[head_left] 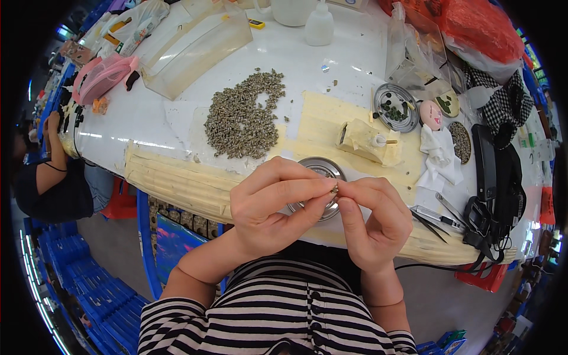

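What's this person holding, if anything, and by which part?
A tiny metallic piece, pinched by the left hand, with the right hand close against it. It's too small and covered to tell by which part.

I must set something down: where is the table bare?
White tabletop is bare between the white bottle and clear plastic box, and below the long clear tray, left of the metal-part pile. Crowded: the right side, with tissue and black tweezers, and the middle near edge, where left hand and right hand partly hide the metal dish.
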Demonstrator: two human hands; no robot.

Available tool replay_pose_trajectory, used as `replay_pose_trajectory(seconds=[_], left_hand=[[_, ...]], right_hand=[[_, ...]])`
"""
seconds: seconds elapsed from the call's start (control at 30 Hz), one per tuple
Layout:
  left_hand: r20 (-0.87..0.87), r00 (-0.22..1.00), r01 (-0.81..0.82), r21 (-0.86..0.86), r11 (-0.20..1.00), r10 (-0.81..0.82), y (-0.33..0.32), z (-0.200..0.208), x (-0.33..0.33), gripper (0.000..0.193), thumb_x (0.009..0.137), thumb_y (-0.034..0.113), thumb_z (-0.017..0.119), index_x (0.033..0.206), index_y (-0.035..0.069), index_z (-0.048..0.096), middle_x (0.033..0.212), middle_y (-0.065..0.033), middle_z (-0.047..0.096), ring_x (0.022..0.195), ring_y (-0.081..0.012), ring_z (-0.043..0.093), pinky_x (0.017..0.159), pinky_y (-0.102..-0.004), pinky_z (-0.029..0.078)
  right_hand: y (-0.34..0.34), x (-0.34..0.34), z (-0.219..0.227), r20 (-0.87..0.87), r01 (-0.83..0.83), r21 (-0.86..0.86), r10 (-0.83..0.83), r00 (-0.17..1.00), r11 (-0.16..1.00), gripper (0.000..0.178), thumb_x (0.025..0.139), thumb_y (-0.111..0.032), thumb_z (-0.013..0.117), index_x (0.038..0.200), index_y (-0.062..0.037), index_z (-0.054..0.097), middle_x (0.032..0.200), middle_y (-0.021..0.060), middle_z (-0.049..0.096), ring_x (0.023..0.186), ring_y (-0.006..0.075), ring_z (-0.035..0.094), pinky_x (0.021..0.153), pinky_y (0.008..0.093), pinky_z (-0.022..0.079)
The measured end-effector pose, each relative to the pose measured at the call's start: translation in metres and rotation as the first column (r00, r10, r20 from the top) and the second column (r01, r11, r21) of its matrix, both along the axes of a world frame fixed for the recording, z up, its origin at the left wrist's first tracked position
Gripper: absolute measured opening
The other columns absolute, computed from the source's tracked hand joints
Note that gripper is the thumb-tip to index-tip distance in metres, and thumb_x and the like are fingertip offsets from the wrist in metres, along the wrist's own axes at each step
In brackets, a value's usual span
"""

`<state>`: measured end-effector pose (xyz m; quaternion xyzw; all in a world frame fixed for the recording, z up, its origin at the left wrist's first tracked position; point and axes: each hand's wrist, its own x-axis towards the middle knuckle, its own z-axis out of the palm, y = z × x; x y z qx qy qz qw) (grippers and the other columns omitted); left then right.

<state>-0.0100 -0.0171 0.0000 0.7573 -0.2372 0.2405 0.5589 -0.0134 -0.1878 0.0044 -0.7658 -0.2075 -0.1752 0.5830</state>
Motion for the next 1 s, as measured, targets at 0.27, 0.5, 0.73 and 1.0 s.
replay_pose_trajectory(seconds=[0.27,0.5,0.73,1.0], left_hand=[[-0.013,1.0,0.006,0.014,1.0,-0.006,0.0,-0.002,-0.001,0.025,0.075,-0.009,0.074,0.099,-0.002,0.069,0.089,-0.0121,0.068,0.078,-0.0187,0.064,0.067,-0.0268,0.05],[-0.056,0.998,0.013,0.016,1.0,-0.012,0.001,0.001,-0.002,0.025,0.076,-0.01,0.073,0.1,-0.003,0.069,0.088,-0.0118,0.067,0.077,-0.0178,0.063,0.067,-0.0265,0.049],[-0.347,0.922,0.063,-0.299,0.952,-0.17,0.001,-0.002,-0.005,0.017,0.083,-0.008,0.07,0.1,-0.004,0.07,0.092,-0.0104,0.066,0.08,-0.0131,0.063,0.068,-0.0236,0.049],[-0.419,0.864,0.063,-0.462,0.885,-0.28,-0.006,0.0,0.001,0.018,0.085,-0.009,0.068,0.103,-0.005,0.07,0.097,-0.0106,0.065,0.084,-0.0113,0.062,0.072,-0.0213,0.051]], right_hand=[[0.001,0.001,-0.001,0.022,0.021,-0.02,-0.02,1.0,1.0,0.019,0.078,0.003,0.073,0.097,0.0006,0.073,0.083,0.012,0.068,0.071,0.0203,0.066,0.063,0.0276,0.052],[0.002,0.001,0.0,0.034,0.032,-0.039,-0.031,0.999,0.999,0.02,0.077,0.003,0.073,0.097,0.0006,0.073,0.083,0.012,0.068,0.071,0.0202,0.066,0.063,0.0276,0.052],[-0.009,0.005,0.01,0.098,0.191,-0.134,-0.179,0.979,0.972,0.021,0.078,0.004,0.073,0.099,-0.0001,0.073,0.084,0.0105,0.066,0.072,0.0194,0.064,0.063,0.0265,0.05],[-0.03,0.033,0.024,0.181,0.44,-0.385,-0.402,0.898,0.811,0.019,0.08,0.0,0.074,0.098,-0.0024,0.07,0.088,0.0091,0.062,0.078,0.022,0.06,0.068,0.0308,0.048]])
